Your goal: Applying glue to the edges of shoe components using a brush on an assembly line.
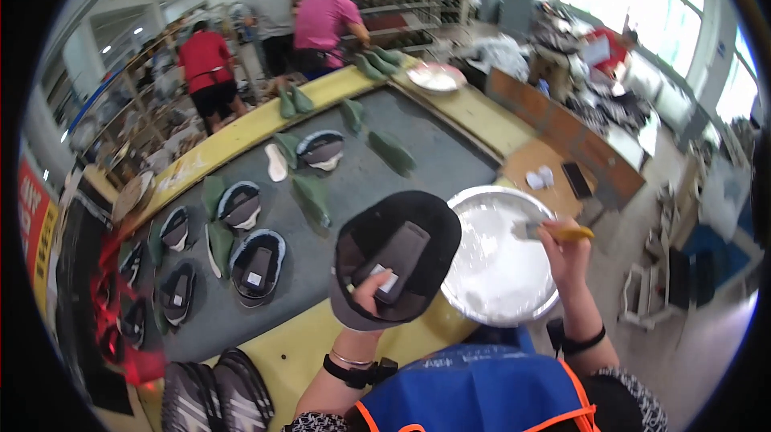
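Note:
My left hand (pixel 371 291) grips a black shoe upper (pixel 438 231), its opening facing up and the thumb inside. A dark tongue-like piece with a small white label lies within it. To its right stands a round metal basin (pixel 554 291) with thick white paste (pixel 490 263) in it. My right hand (pixel 569 259) is closed around a brush (pixel 577 233) with a yellow handle. The brush head is over the basin's right side, apart from the upper.
Several shoe uppers (pixel 257 267), green shoe lasts (pixel 391 152) and a white sole-shaped piece (pixel 276 162) lie on the grey tabletop (pixel 442 135). Grey striped shoes (pixel 217 392) sit near left. A plate (pixel 436 77) and phone (pixel 577 180) lie beyond. Three people stand behind the table.

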A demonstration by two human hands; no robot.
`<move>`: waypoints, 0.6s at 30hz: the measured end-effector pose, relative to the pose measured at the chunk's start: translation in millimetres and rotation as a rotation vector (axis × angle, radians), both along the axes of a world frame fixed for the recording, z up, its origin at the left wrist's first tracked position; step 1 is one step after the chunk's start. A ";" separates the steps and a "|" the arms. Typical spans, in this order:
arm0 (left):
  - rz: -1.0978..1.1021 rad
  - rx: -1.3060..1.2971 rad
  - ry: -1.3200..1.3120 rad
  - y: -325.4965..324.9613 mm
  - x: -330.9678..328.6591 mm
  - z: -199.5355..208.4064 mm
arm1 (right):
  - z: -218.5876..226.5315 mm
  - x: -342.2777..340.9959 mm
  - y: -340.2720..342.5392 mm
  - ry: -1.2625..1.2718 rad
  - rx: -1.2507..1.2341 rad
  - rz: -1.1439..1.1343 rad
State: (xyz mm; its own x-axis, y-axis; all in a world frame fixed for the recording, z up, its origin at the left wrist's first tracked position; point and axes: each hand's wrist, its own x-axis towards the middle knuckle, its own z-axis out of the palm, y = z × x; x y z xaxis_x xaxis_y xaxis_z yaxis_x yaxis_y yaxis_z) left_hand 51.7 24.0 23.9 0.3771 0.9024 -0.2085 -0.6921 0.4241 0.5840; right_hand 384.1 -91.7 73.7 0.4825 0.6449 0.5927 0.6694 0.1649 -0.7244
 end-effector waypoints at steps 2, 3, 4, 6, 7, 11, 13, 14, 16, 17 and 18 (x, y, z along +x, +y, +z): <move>-0.116 -0.126 0.023 4.0 -12.4 -1.3 | -8.5 -4.1 2.6 -0.137 -0.241 -0.033; -0.167 -0.169 0.048 5.0 -16.9 -0.9 | -10.5 -4.6 -0.4 -0.293 -0.561 -0.087; -0.194 -0.169 0.062 3.9 -18.3 -1.2 | -14.1 -9.6 -3.8 -0.271 -0.573 -0.100; -0.234 -0.204 0.150 -0.1 -18.2 1.5 | -13.1 -16.6 -7.1 -0.205 -0.555 -0.120; -0.274 -0.219 0.194 -2.3 -15.9 4.3 | -8.8 -19.2 -7.6 -0.143 -0.555 -0.146; -0.421 -0.258 0.171 -14.4 4.1 16.2 | 23.8 -27.6 -2.1 -0.083 -0.171 0.088; -0.612 -0.372 0.114 -9.8 15.0 21.0 | 39.0 -31.5 5.0 -0.196 -0.099 0.188; -0.692 -0.427 0.095 -8.2 20.3 22.1 | 43.2 -35.0 8.1 -0.186 -0.079 0.237; -0.750 -0.470 0.077 -6.2 29.3 21.7 | 46.0 -38.0 15.9 -0.165 -0.052 0.335; -0.765 -0.497 0.088 -6.0 33.0 20.7 | 44.9 -36.9 18.5 -0.181 -0.064 0.325; -0.709 -0.479 0.142 -5.7 35.7 20.3 | 41.9 -34.7 20.6 -0.193 -0.086 0.319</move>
